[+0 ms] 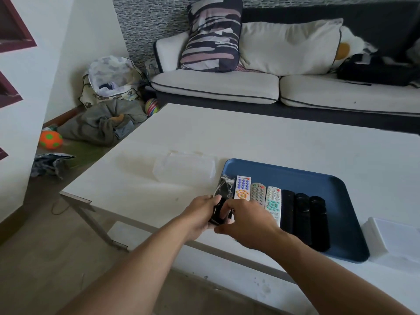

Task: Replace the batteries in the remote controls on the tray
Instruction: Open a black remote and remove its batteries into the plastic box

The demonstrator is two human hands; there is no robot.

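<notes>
A black remote [221, 202] is gripped by both the left hand [201, 213] and right hand [247, 225] at the tray's [336, 194] left edge; probably the cover's being worked off, so a firm slide is needed next.

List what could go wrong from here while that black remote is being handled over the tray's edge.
1. Both hands, left hand and right hand, hold the black remote at the blue tray rim near the table front edge; a freed cover or battery might drop to the floor.
2. The right hand lies over the white remotes and may knock the row askew.
</notes>
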